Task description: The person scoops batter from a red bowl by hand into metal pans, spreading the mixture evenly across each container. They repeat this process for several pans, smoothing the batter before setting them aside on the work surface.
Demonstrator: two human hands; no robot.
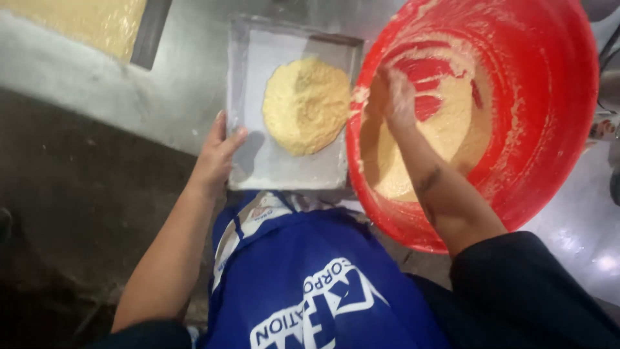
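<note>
Head view: a square metal tray is gripped at its left edge by the left hand, thumb over the rim. A round mound of yellow batter lies in the tray's middle. The tray rests on the steel counter, touching a tilted red bowl. Inside the bowl, the right hand is pressed into batter, fingers loosely spread. A blue apron is seen below.

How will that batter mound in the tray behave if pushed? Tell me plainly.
The batter sits as a low mound with rounded edges on the tray, so it likely smears rather than slides whole. It coats the bowl and the right hand, so it is probably sticky. The left hand grips the tray's edge.
</note>
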